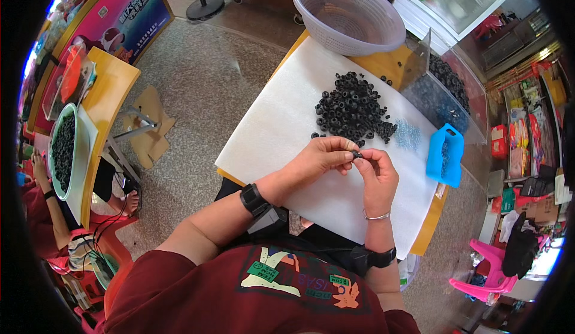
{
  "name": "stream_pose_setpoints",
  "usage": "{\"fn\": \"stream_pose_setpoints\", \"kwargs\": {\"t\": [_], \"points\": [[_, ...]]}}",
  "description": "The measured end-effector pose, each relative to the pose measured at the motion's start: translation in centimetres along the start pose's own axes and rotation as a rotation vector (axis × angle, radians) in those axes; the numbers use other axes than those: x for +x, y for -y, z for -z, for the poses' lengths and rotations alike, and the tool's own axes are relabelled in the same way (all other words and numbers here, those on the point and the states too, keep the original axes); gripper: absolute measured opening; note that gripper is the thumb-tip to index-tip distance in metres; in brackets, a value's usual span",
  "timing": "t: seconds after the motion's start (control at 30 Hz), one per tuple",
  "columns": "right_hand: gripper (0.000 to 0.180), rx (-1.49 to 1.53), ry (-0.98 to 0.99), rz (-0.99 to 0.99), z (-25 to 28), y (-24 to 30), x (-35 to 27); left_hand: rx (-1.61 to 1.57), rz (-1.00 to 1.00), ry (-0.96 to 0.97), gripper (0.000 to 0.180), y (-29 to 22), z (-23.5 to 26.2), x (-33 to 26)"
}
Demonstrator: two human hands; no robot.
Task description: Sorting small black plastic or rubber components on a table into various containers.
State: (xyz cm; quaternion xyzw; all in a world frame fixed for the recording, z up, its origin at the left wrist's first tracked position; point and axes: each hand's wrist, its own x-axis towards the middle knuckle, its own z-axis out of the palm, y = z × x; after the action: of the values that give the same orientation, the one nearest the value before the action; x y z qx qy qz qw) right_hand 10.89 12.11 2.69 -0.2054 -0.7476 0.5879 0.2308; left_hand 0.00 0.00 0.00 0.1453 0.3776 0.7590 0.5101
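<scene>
My left hand [331, 156] and my right hand [378, 172] meet over the white foam sheet [263, 136], thumbs and fingers pinched together. Between their fingertips is a small black part [357, 154], mostly covered by the fingers. Just beyond lies a heap of black ring-shaped parts [350, 106], with smaller black pieces [386, 131] at its right side. Thin, clear-bluish small pieces [408, 135] are spread to the right of that. A blue scoop-like tray [444, 175] at the sheet's right edge holds more small bluish pieces.
A large grey plastic basket [311, 28] stands at the table's far end. Beside it, a clear bin [479, 118] holds many black parts. To the left, another person sits at a yellow table [117, 85] with a basin [75, 172] of black parts. A pink stool [497, 274] is at right.
</scene>
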Motion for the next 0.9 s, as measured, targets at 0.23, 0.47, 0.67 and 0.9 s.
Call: {"fn": "stream_pose_setpoints", "kwargs": {"t": [0.23, 0.47, 0.67, 0.9], "points": [[0.011, -0.154, -0.034, 0.117, -0.2, 1.1, -0.4, 0.134, -0.058, -0.033, 0.02, -0.1, 0.0, -0.4], [0.009, -0.382, -0.026, 0.287, -0.1, 1.8, -0.4, 0.266, -0.108, -0.037, 0.019, -0.2, -0.3, -0.6], [0.011, -0.527, 0.028, 0.399, 0.4, 1.6, -0.2, 0.386, -0.127, -0.051, 0.018, 0.0, -0.4, -0.6], [0.009, -0.521, 0.052, 0.373, 0.6, 1.4, -0.5, 0.37, -0.088, -0.032, 0.019, -0.4, -0.5, -0.5]]}}
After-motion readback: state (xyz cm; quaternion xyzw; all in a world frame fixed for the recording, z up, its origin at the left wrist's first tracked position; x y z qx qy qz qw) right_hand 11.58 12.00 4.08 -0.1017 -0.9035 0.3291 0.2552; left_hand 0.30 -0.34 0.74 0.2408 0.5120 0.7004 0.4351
